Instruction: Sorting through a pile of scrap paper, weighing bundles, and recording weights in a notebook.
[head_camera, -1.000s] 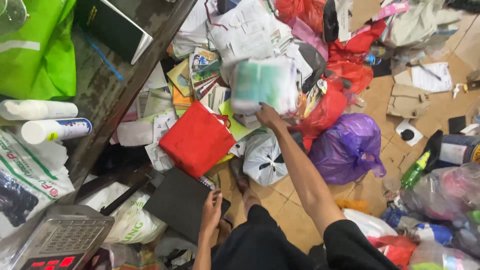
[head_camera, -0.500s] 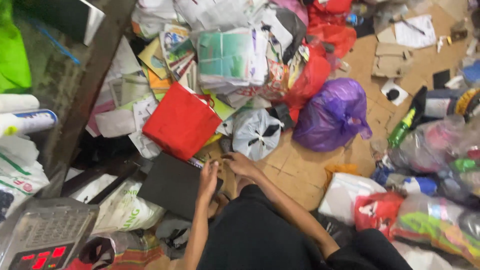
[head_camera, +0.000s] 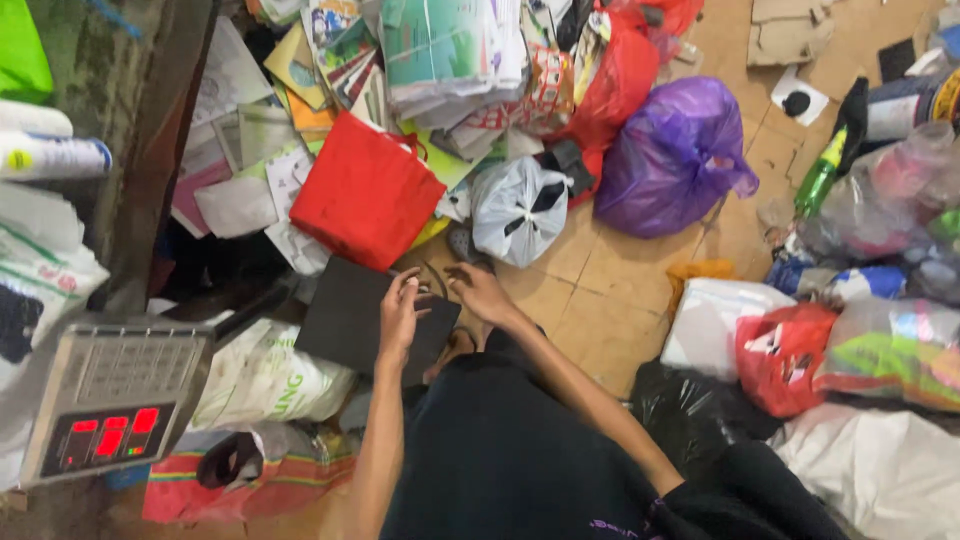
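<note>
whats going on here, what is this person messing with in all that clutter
A person crouches over a tiled floor crowded with bags and paper. Both hands are on a flat black board-like sheet lying by their knees: the left hand grips its upper edge and the right hand rests at its corner. Just beyond lie a red bag, a grey plastic bag and a purple bag. A weighing scale with a lit red display sits at the left.

Left hand (head_camera: 400, 312) and right hand (head_camera: 480, 292) touch black board (head_camera: 350, 318)

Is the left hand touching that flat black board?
Touching: the head view shows the left hand with its fingers resting on the black board.
</note>
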